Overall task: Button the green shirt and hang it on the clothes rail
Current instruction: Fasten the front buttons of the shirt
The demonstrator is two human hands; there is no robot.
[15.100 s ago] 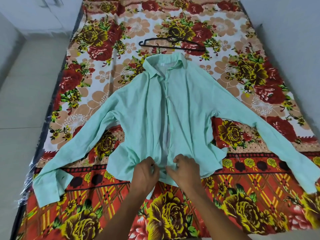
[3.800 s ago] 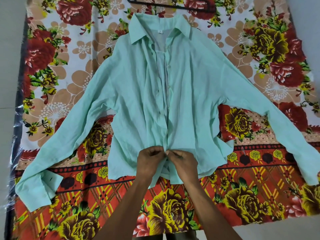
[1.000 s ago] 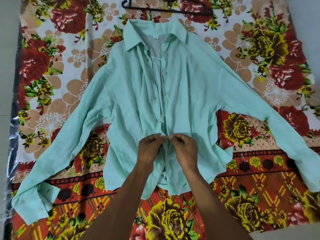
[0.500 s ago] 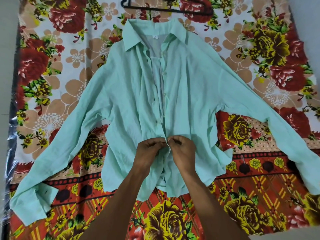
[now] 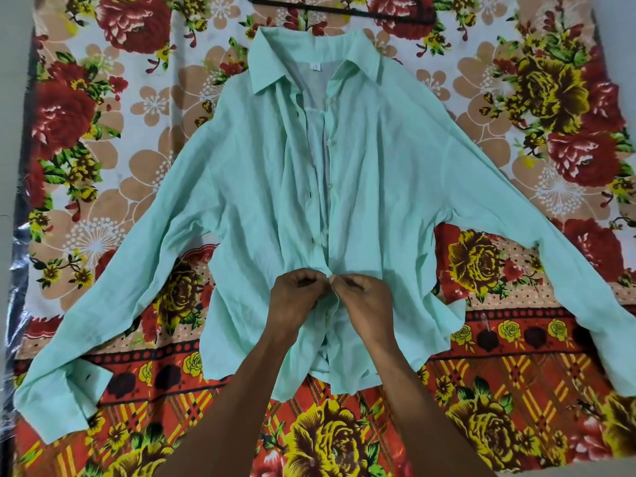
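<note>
Both hands, left hand [image 5: 292,297] and right hand [image 5: 364,301], had fingers pinched on the green shirt [image 5: 247,187] placket, mid-bed; hanger [image 5: 344,10] lay at the far edge.

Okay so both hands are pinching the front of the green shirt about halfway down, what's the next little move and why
Probably push the button pinched by the right hand through the hole held by the left hand. Both hands meet at the placket of the green shirt, and above them the front gapes open with loose buttons up to the collar. The hanger lies unused above.
</note>
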